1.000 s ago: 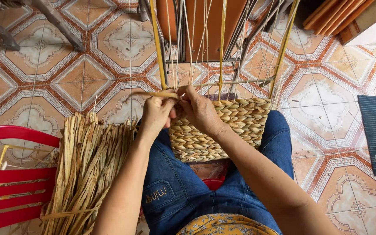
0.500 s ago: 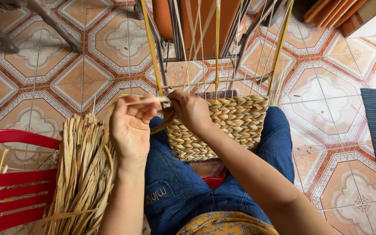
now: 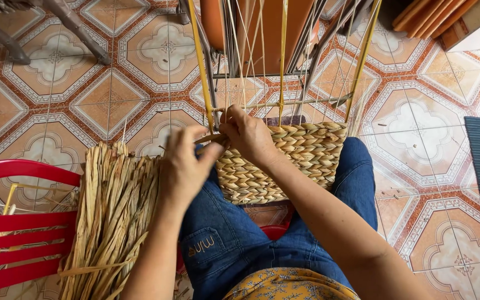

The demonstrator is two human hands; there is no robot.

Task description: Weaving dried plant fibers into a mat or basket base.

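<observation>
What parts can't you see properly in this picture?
Head view only:
- Left hand: fingertips hidden, curled behind its own back.
- Woven basket: left side covered by both hands; right hand hides the strand it pinches.
- Upright strands: tops cut off by the upper edge.
- Red chair: cut off by the left edge.
- Dried straw bundle: lower end runs past the bottom edge.

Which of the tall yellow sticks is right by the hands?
The leftmost yellow stick. It comes down to where the left hand and right hand meet at the woven basket; the other two stand farther right.
</observation>
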